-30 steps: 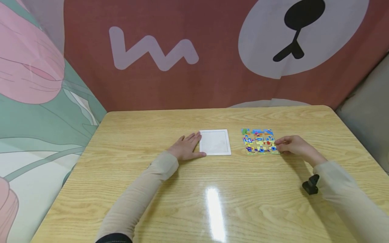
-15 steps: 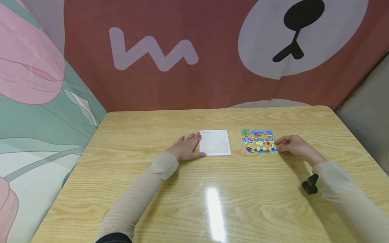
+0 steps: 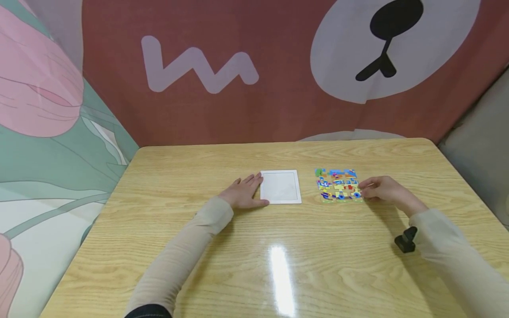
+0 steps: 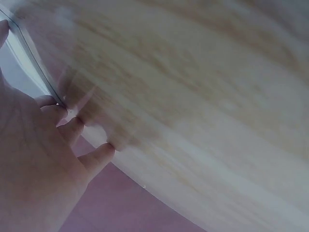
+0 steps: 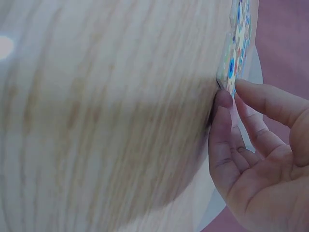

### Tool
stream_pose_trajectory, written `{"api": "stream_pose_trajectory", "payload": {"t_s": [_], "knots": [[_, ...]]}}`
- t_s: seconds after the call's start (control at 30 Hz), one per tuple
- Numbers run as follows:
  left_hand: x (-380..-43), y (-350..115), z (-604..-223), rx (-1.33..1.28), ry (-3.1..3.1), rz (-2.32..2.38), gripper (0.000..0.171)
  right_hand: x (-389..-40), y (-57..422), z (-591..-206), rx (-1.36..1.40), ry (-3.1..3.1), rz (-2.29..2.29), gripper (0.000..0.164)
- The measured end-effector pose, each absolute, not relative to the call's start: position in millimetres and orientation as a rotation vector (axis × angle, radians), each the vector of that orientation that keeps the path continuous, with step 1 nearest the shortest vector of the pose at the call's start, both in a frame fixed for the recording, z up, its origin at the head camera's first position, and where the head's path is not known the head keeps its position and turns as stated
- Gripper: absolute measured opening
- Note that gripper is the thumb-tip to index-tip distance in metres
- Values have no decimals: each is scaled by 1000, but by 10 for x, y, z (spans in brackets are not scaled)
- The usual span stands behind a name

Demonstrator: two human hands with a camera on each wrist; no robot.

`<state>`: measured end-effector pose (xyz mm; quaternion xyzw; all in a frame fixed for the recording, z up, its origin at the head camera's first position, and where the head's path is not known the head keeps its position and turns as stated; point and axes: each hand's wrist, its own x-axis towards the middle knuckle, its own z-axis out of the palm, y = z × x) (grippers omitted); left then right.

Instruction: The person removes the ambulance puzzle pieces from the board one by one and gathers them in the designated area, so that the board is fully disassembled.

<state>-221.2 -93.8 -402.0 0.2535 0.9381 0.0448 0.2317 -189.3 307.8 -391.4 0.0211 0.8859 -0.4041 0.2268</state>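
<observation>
A square white tray (image 3: pixel 280 187) with a raised rim lies flat on the table. My left hand (image 3: pixel 243 193) rests at its left edge, fingers spread and straight; the left wrist view shows those fingers (image 4: pixel 99 157) on the tabletop along the tray's side. To the right of the tray lies a colourful jigsaw puzzle (image 3: pixel 338 185), its pieces laid out in a rough square with narrow gaps. At its lower right corner my right hand (image 3: pixel 383 191) pinches an edge piece between thumb and fingers. The right wrist view has the puzzle (image 5: pixel 236 53) edge-on, and the fingers partly hide that piece.
The wooden table (image 3: pixel 214 269) reaches back to a brown printed wall cloth (image 3: pixel 278 110). A grey padded surface (image 3: pixel 481 132) stands beyond the right edge. A black wrist mount (image 3: pixel 406 240) hangs beneath the right sleeve.
The puzzle's lower right corner piece has shifted slightly left, closer to the other pieces. Both hands stay nearly in place.
</observation>
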Motion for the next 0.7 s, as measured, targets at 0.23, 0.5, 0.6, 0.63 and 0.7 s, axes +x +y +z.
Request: {"api": "stream_pose_trajectory", "payload": {"t_s": [0.23,0.5,0.6,0.63,0.7], "knots": [[-2224,-946,-4048,690,2578,123,88,-1896,3072,-3961,-9,2476,-1092,43],[-2228,-958,-4045,697,2584,147,88,-1910,3049,-3955,-15,2489,-1048,41],[-2224,-959,-4036,694,2580,156,88,-1909,3039,-3947,-12,2489,-1047,41],[-2223,-962,-4036,694,2579,168,88,-1908,3037,-3943,-10,2490,-1048,41],[-2224,-971,-4027,687,2573,199,89,-1908,3036,-3940,-6,2490,-1055,41]]}}
